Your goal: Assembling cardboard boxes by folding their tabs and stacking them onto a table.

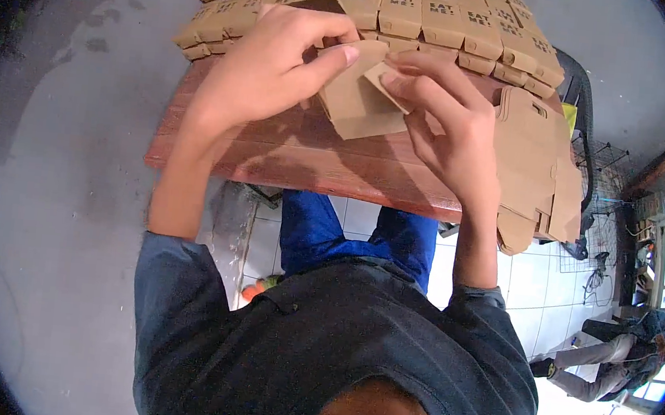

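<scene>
Between my hands, above the near part of the red-brown wooden table (273,158), is a partly folded brown cardboard box (354,106). My left hand (283,59) grips its upper left side, thumb on the near face and fingers behind. My right hand (446,110) pinches a small folded flap (383,80) at the box's right side. The fingertips behind the cardboard are partly hidden. Folded boxes (399,14) with dark print stand in stacked rows just beyond my hands.
A stack of flat, unfolded box blanks (534,155) overhangs the table's right edge. Behind it is a black chair (580,91). Wire racks (603,181) stand further right. Another person (614,359) is at the far lower right.
</scene>
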